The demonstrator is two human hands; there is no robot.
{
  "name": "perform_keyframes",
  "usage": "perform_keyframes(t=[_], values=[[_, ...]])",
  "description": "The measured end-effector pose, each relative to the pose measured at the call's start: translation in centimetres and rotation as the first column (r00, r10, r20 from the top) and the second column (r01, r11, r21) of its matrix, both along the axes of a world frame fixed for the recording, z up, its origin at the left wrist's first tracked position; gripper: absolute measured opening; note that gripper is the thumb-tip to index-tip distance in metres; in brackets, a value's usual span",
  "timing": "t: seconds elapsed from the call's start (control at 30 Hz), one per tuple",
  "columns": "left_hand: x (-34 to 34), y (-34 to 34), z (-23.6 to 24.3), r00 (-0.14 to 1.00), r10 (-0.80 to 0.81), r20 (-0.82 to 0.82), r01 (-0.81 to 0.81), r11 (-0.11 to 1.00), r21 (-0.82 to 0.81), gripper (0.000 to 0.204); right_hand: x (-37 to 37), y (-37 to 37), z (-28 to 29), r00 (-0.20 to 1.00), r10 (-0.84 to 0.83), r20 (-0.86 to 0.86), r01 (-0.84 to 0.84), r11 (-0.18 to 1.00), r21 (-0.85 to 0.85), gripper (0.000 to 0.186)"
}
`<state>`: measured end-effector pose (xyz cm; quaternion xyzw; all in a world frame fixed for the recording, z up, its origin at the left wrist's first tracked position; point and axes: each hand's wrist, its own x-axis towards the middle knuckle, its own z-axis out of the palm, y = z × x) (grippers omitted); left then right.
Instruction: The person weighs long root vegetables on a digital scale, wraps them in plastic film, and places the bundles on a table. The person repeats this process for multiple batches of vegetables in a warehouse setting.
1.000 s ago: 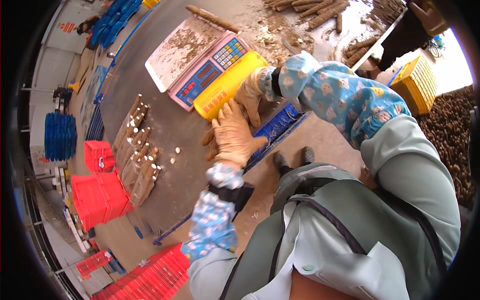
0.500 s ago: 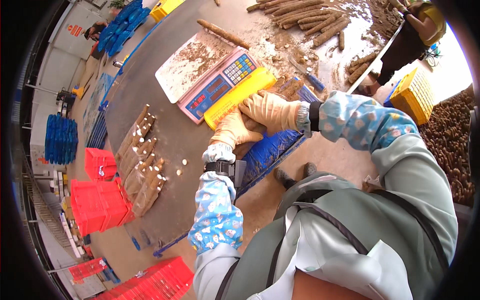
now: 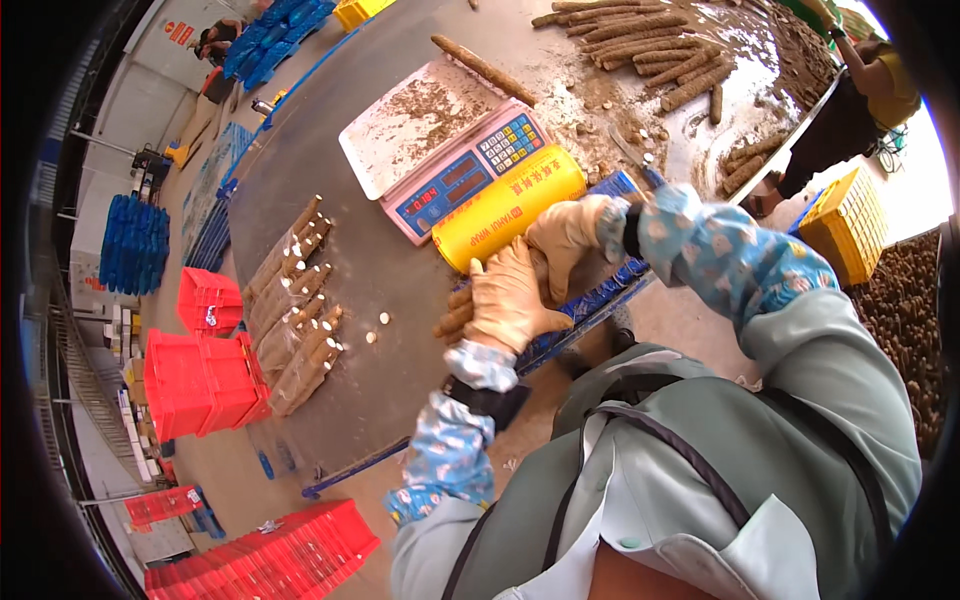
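Your left hand [image 3: 507, 300] spread over brown roots [image 3: 455, 318], nearer their visible ends, at 9 o'clock; root axis roughly 8-to-2, alongside yellow roll [image 3: 510, 208] at 12; right hand [image 3: 568, 240] bent, toward 1–2; can't tell either grip

Brown roots [image 3: 454, 318], seemingly abreast, beside yellow roll [image 3: 510, 208].

Left of the hands [image 3: 505, 298], an open lane of tabletop [image 3: 375, 268] runs between scale [image 3: 460, 180] and bundled roots [image 3: 300, 376], dotted with white slices [image 3: 384, 318]. Just beyond the hands, the roll [image 3: 510, 207] blocks passage; far right, a knife [image 3: 628, 150] and loose roots [image 3: 645, 45] obstruct.
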<state>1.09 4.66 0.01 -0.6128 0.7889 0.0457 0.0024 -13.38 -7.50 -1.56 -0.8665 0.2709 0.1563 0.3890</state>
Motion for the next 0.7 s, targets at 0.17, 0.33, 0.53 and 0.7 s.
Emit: perform_keyframes(t=[0.17, 0.33, 0.53, 0.7], values=[[1.0, -2.6, -0.4, 0.996, 0.019, -0.085, 0.002, 0.971, 0.24, 0.104, 0.8, -0.7, -1.1, 0.992, 0.071, -0.107, -0.027, 0.931, 0.363, 0.065], [-0.1, -0.4, 0.2, 0.983, 0.046, -0.178, 0.0, 0.967, 0.253, 0.09, -0.6, 0.2, -0.1, 0.99, 0.09, -0.106, -0.055, 0.954, 0.295, 0.054], [2.8, -5.3, -2.3, 0.941, -0.009, -0.338, 0.149, 0.909, 0.389, 0.114, -4.1, 2.8, -1.6, 0.858, 0.082, 0.508, 0.219, 0.835, -0.504, 0.078], [5.4, -9.8, -4.9, 0.695, -0.035, -0.718, 0.535, 0.692, 0.485, 0.1, -3.1, 3.9, 2.6, 0.982, 0.056, 0.18, 0.079, 0.745, -0.662, 0.085]])
